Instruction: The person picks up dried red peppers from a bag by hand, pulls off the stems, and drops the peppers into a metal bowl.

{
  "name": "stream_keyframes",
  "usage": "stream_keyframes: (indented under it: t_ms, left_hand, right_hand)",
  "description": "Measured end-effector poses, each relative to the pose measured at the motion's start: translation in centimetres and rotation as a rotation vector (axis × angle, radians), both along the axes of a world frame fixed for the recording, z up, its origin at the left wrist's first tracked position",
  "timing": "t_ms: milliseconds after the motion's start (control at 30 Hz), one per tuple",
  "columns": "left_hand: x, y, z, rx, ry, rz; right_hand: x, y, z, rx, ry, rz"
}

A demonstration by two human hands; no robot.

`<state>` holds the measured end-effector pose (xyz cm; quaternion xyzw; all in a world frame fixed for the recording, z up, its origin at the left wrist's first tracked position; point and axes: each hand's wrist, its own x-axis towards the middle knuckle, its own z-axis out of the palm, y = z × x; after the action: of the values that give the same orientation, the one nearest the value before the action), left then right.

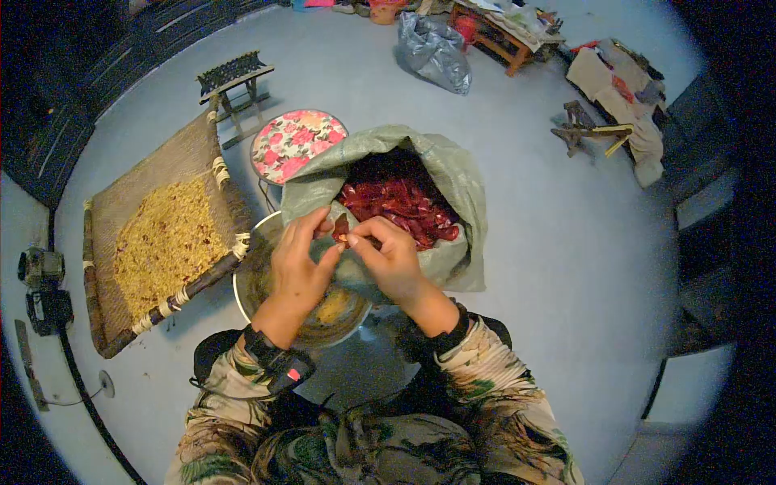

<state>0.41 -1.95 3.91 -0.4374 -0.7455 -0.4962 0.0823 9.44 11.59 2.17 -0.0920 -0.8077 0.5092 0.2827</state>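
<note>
Right hand (392, 255) is pinching a dark red pod (341, 228) between thumb and finger; left hand (299, 263) is curving beside it, fingers part-spread (can't tell if gripping). Pod is hovering over the metal basin (240, 284), at the near edge of the open sack (467, 178) that is holding red pods (396, 202).

A crumpled grey plastic bag (435, 52) is being supported by the blue-grey floor (558, 259) near a low brown wooden bench (495, 50); a round, pink-flowered stool (297, 145) is also being borne.
</note>
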Motion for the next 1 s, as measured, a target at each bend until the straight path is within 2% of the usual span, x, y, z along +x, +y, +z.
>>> stream_keyframes:
  t_ms: [133, 267, 467, 667, 767, 867, 967, 1000]
  left_hand:
    - [-0.2, -0.2, -0.2, -0.017, 0.145, -0.037]
    - [-0.1, -0.1, 0.0, -0.069, 0.215, -0.041]
    - [0.2, -0.1, 0.1, -0.081, 0.319, -0.022]
    - [0.5, -0.3, 0.0, -0.153, 0.222, -0.006]
    - [0.6, -0.2, -0.2, -0.095, 0.148, -0.016]
    - [0.2, 0.1, -1.4, -0.046, -0.075, 0.008]
    - [-0.5, 0.3, -2.0, 0.050, -0.589, -0.081]
    - [-0.6, 0.3, -1.9, 0.089, -0.676, -0.119]
  right_hand:
    - [0.4, -0.4, 0.8, 0.329, 0.012, -0.085]
    - [0.4, -0.4, 1.0, 0.526, 0.115, -0.044]
    - [0.6, -0.7, 2.0, 0.580, 0.115, -0.012]
    - [0.5, -0.8, 0.9, 0.634, 0.072, -0.041]
    - [0.5, -0.9, 0.8, 0.623, 0.023, -0.056]
    - [0.5, -0.9, 1.0, 0.619, 0.033, -0.057]
    - [0.6, -0.6, 1.0, 0.604, 0.047, -0.042]
    - [0.6, -0.5, 1.0, 0.582, 0.049, -0.043]
